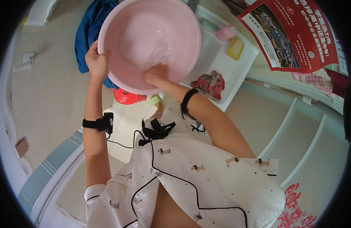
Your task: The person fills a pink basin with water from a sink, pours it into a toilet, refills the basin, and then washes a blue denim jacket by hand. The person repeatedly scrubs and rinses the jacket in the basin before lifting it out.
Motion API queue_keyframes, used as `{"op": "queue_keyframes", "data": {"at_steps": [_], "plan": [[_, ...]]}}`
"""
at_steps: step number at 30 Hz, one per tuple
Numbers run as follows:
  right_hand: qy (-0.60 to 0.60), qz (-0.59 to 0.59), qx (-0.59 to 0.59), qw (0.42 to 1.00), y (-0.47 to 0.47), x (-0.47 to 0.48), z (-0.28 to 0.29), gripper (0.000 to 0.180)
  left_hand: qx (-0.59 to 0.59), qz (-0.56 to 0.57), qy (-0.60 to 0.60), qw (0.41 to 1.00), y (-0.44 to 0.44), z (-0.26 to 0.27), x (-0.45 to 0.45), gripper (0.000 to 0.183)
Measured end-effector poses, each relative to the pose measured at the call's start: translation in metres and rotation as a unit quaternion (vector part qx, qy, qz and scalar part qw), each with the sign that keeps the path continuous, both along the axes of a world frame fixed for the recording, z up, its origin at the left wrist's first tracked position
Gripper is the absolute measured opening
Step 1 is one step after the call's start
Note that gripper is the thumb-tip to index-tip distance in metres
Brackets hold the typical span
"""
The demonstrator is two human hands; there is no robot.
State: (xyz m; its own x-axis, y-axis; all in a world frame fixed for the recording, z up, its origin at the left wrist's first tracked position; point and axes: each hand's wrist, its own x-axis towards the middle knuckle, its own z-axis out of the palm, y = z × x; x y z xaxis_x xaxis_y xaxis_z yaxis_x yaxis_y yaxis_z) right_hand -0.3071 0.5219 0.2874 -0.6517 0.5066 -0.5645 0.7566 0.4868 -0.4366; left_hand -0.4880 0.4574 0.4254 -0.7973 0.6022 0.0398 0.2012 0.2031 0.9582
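Note:
A large pink plastic basin (130, 34) fills the top middle of the view, with some water (165, 42) splashing in it. My left hand (98, 61) grips the basin's rim at its left side, thumb over the inside edge. Inside the basin, near its lower wall, my right hand (156, 74) is in the water; it is blurred and its fingers are partly hidden, so whether it holds anything cannot be told. Under and beside the basin's right side lies a white sink (235, 78), where a crumpled red patterned cloth or bag (211, 85) rests.
On the sink's far part are a pink bottle (226, 32), a yellow soap dish (235, 48) and a green item (209, 24). Blue fabric (85, 37) hangs left of the basin. A red plastic container (125, 97) stands below. A red printed sheet (295, 37) is at the upper right.

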Motion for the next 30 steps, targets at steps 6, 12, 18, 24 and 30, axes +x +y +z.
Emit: {"op": "queue_keyframes", "data": {"at_steps": [6,12,18,24,30], "plan": [[0.429,-0.177,-0.377,0.802,-0.041,-0.095,0.077,0.050,-0.015,0.038,-0.009,0.999,-0.006,-0.007,-0.010,0.036],[0.451,0.100,-0.023,0.887,-0.035,-0.008,0.077,0.055,-0.024,0.034,-0.031,0.999,-0.009,-0.016,-0.030,0.035],[0.236,0.318,0.047,0.917,0.025,0.074,0.051,0.062,-0.032,0.043,0.007,0.999,-0.021,-0.021,-0.005,0.036],[0.251,0.134,-0.169,0.944,-0.045,0.021,0.074,0.059,-0.005,0.116,-0.161,0.980,-0.078,-0.048,0.093,0.028],[0.204,0.281,-0.220,0.912,0.014,0.064,0.051,0.062,0.040,0.135,-0.106,0.984,-0.077,-0.040,0.063,0.020]]}}
